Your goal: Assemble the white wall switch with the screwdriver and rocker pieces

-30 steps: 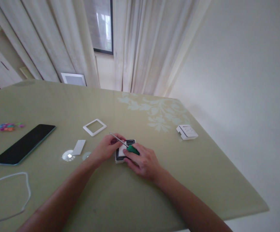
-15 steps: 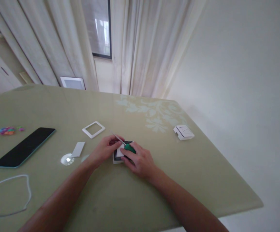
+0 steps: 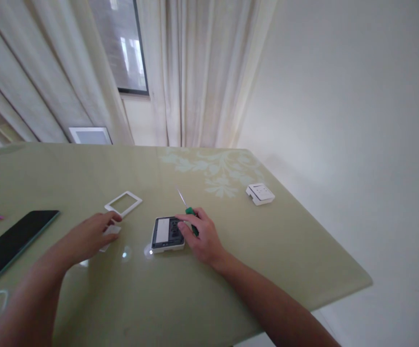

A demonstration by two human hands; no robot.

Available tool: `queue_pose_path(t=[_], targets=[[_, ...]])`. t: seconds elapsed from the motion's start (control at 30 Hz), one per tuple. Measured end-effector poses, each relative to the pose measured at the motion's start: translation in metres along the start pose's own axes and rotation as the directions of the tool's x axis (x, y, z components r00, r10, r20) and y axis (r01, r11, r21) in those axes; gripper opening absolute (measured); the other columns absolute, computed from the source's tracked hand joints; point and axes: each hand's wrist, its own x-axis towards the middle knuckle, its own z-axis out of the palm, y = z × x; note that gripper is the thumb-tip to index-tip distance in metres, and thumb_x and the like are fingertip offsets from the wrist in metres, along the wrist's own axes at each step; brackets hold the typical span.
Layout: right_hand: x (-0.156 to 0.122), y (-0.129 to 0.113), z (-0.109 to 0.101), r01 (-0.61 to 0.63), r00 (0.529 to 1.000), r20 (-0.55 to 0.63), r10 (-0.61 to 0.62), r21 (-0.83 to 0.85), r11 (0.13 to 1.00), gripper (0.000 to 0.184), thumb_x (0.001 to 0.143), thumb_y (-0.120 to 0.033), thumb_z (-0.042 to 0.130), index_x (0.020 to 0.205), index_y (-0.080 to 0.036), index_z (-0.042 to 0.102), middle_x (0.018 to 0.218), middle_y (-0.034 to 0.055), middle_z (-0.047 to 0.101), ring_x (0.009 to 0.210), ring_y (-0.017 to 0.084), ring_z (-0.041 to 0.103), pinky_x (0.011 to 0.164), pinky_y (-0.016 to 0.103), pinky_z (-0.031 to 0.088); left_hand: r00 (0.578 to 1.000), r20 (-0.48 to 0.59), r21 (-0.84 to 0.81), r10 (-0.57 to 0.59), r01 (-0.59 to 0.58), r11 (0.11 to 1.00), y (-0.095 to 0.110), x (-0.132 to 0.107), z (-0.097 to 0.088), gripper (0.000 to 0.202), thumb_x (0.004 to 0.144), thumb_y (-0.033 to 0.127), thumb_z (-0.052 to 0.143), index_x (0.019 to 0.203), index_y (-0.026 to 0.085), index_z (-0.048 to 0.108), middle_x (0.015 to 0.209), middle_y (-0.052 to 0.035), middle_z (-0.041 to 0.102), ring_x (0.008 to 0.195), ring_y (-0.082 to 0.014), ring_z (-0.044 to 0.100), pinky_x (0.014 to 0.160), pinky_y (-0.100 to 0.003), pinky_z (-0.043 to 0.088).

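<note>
White-rimmed housing (image 3: 168, 247) on counter (image 3: 158, 299), between hands, nearer right; I judge loose screwdriver (image 3: 189, 211) could scratch it. Right hand (image 3: 205, 238): fingers clamped on screwdriver, hiding housing's right edge. Left hand (image 3: 86, 236): fingers apart around white plate (image 3: 112, 231), contact I cannot tell; careless sweep could knock frame (image 3: 135, 201). Dark tablet (image 3: 17, 243) cut off

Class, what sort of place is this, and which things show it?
Probably a room in a home: long pale curtains hang beside a dark-framed window, and the broad table carries a floral pattern.
</note>
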Motion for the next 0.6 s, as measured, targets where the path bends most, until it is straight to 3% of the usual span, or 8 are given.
queue_pose_path(t=[0.07,0.13,0.27,0.37,0.43,0.5,0.6], targets=[[0.003,0.003,-0.001,-0.034,0.999,-0.041,0.036,0.052,0.998,0.032,0.113,-0.037,0.057,0.127,-0.021,0.081,0.110,0.0094,0.072,0.105,0.019,0.072,0.097,0.033,0.060,0.990,0.138,-0.059,0.008,0.001,0.998,0.020,0.001,0.002,0.042,0.061,0.056,0.080,0.092,0.028,0.080,0.093,-0.0093,0.082,0.085,-0.0368,0.077,0.079,-0.045,0.061],[0.004,0.004,-0.001,-0.048,0.996,-0.065,0.054,0.091,0.995,0.032,0.113,-0.037,0.056,0.125,-0.020,0.081,0.111,0.0098,0.072,0.107,0.019,0.072,0.098,0.033,0.060,0.986,0.161,-0.180,0.035,-0.005,0.984,0.045,0.000,0.002,0.046,0.069,0.065,0.080,0.094,0.027,0.080,0.094,-0.0085,0.082,0.082,-0.0330,0.077,0.076,-0.042,0.063],[0.003,0.001,0.001,-0.039,0.997,-0.062,0.047,0.136,0.990,0.031,0.111,-0.039,0.061,0.129,-0.023,0.080,0.111,0.0089,0.070,0.105,0.020,0.071,0.097,0.035,0.060,0.998,-0.008,-0.452,0.069,-0.065,0.890,0.091,-0.007,0.013,0.052,0.078,0.069,0.085,0.107,0.026,0.078,0.100,-0.0062,0.083,0.091,-0.0277,0.078,0.079,-0.037,0.063],[0.002,0.001,0.004,-0.016,0.999,-0.026,0.020,0.152,0.988,0.041,0.101,-0.045,0.077,0.136,-0.025,0.077,0.113,0.0076,0.067,0.102,0.020,0.069,0.092,0.034,0.061,0.994,-0.112,-0.644,0.017,-0.086,0.760,0.119,-0.013,0.042,0.055,0.079,0.069,0.086,0.107,0.023,0.075,0.088,-0.0041,0.080,0.079,-0.0232,0.075,0.070,-0.033,0.061],[0.002,0.003,0.005,-0.011,1.000,-0.009,0.012,0.156,0.988,0.055,0.092,-0.047,0.087,0.142,-0.025,0.073,0.117,0.0080,0.066,0.102,0.021,0.068,0.090,0.034,0.061,0.991,-0.114,-0.632,0.077,-0.132,0.763,0.133,-0.016,0.063,0.051,0.083,0.069,0.082,0.102,0.022,0.076,0.084,-0.0046,0.079,0.076,-0.0226,0.074,0.066,-0.032,0.059],[0.002,0.007,0.004,-0.007,1.000,0.001,0.007,0.153,0.988,0.061,0.089,-0.045,0.090,0.143,-0.024,0.072,0.119,0.0090,0.066,0.104,0.021,0.068,0.091,0.034,0.061,0.986,-0.131,-0.602,0.107,-0.165,0.781,0.140,-0.017,0.078,0.044,0.084,0.063,0.084,0.098,0.022,0.078,0.088,-0.0059,0.080,0.081,-0.0233,0.075,0.071,-0.033,0.060],[0.002,0.013,0.000,0.012,1.000,0.022,-0.015,0.145,0.989,0.059,0.089,-0.042,0.090,0.142,-0.024,0.073,0.122,0.0101,0.066,0.109,0.022,0.068,0.096,0.036,0.061,0.978,-0.158,-0.545,0.133,-0.199,0.815,0.140,-0.016,0.086,0.034,0.086,0.055,0.084,0.096,0.023,0.080,0.090,-0.0059,0.081,0.083,-0.0238,0.074,0.077,-0.034,0.059]])
